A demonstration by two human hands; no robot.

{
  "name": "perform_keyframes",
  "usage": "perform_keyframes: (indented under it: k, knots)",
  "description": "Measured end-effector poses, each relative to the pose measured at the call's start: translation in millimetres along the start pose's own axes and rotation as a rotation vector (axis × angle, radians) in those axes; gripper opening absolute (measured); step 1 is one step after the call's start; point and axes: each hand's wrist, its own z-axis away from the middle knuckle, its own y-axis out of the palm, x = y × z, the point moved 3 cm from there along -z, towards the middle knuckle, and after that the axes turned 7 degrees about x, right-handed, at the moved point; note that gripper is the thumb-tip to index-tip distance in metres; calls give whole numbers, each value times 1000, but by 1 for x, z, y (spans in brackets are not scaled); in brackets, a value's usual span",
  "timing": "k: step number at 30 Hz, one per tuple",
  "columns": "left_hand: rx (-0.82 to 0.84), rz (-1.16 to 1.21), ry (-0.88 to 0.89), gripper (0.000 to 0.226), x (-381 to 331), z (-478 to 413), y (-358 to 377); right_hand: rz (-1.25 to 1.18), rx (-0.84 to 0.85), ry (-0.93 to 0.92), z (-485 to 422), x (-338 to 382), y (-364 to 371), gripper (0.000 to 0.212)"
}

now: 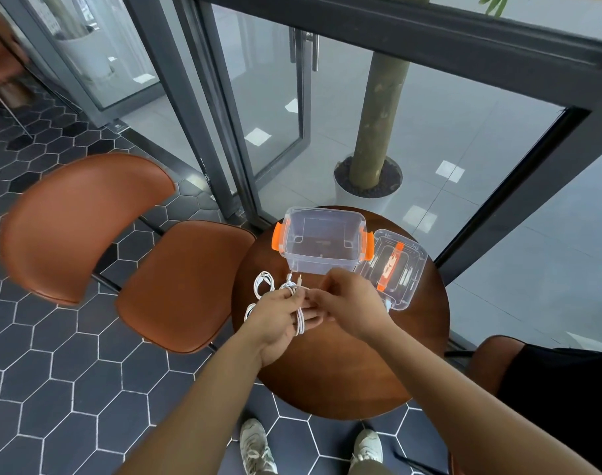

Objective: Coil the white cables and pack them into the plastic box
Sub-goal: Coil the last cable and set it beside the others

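A white cable (299, 322) is wound in loops around the fingers of my left hand (279, 320), over the middle of the round wooden table (340, 371). My right hand (349, 303) meets the left one and pinches the cable near its plug ends (294, 280). Another coiled white cable (263, 282) lies on the table left of my hands, and a further white loop (249, 310) shows beside my left wrist. The clear plastic box (322, 241) with orange clips stands open behind my hands, nothing inside it.
The box's clear lid (395, 269) with an orange handle lies on the table to the right. A brown chair (128, 255) stands left of the table, another at the right edge. Glass doors and a potted tree trunk (375, 132) are behind.
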Motion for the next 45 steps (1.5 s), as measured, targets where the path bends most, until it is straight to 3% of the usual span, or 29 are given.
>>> perform_keyframes:
  k: [3, 6, 10, 13, 17, 21, 27, 30, 34, 37, 41, 45]
  knots:
    - [24, 180, 16, 30, 2, -1, -2, -15, 5, -27, 5, -6, 7, 17]
    - [13, 295, 13, 29, 1, 0, 0, -5, -12, -211, 15, -4, 17, 7]
    - [2, 396, 104, 22, -7, -1, 4, -16, -24, -377, 27, -4, 23, 30]
    - [-6, 499, 176, 27, -13, -2, 3, 17, -24, -365, 31, -12, 24, 12]
    - [35, 554, 236, 36, -27, 3, 6, 28, 98, -302, 32, -26, 26, 34]
    - [73, 545, 204, 34, -34, 8, 9, -27, 212, -101, 23, -51, 18, 23]
    - [245, 357, 143, 30, -27, 13, 13, 219, 349, 1, -7, -60, -9, 29]
    - [292, 166, 80, 27, -24, 14, 14, 408, 330, -65, -23, -41, -26, 32]
    - [294, -12, -8, 31, -24, 15, 14, 509, 246, -183, -38, -3, -41, 20]
    - [252, -179, -43, 34, -22, 15, 12, 459, 210, -195, -44, 16, -38, 17]
    - [145, -345, 3, 33, -19, 13, 14, 214, 191, -52, -39, 32, -32, 24]
    - [25, -265, 73, 32, -14, 10, 13, -16, 144, 70, -33, 32, -32, 21]
